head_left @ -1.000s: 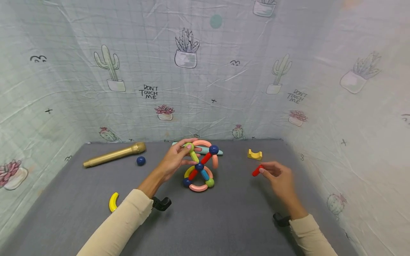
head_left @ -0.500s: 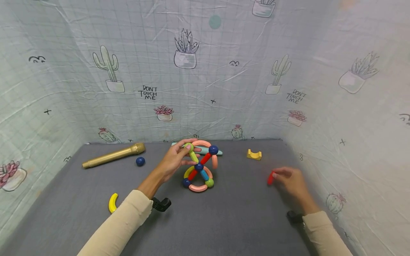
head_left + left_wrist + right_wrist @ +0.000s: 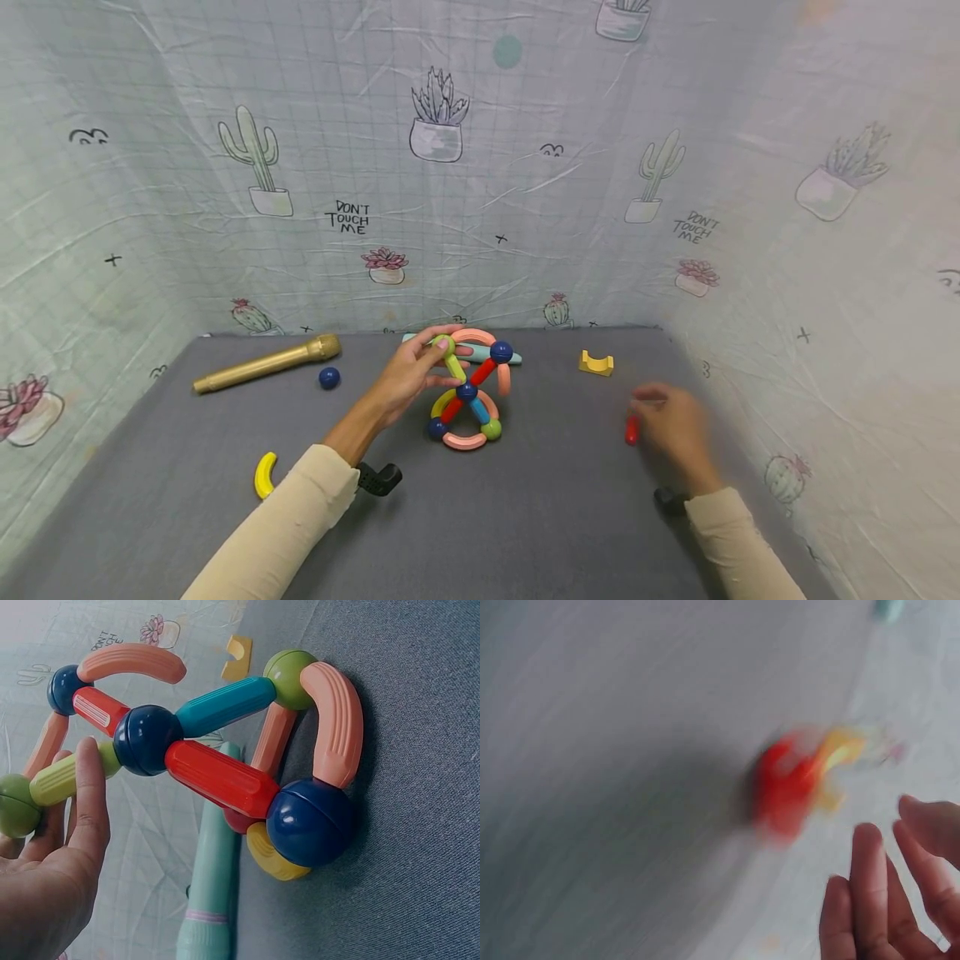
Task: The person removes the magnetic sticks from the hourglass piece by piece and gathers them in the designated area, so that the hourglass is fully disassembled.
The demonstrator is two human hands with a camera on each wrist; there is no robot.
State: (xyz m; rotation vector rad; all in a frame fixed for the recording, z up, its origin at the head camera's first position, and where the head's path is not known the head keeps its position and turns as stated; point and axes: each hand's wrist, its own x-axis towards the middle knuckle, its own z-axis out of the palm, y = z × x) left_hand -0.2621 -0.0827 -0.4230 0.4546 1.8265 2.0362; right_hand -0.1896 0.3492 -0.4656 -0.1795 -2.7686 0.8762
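My left hand (image 3: 405,375) holds the upper left of a magnetic ball-and-rod structure (image 3: 467,392), gripping the light green rod (image 3: 67,778) and green ball (image 3: 18,806). Red, blue and green rods cross at a dark blue ball (image 3: 148,740), and curved pink rods join outer balls. The lower part meets the grey table. At the right, my right hand (image 3: 675,421) is beside a short red rod (image 3: 632,431). In the right wrist view, the fingers are extended and apart from the blurred red rod (image 3: 784,791).
Behind the structure lies a teal tapered object (image 3: 491,355). A yellow notched block (image 3: 596,364) is at the back right. On the left are a gold microphone (image 3: 270,364), a dark blue ball (image 3: 329,378) and a curved yellow rod (image 3: 264,475). Printed cloth walls enclose the table.
My right hand moved right and toward me with the red rod, then let go of it and shifted slightly left. The left hand and the structure stayed in place.
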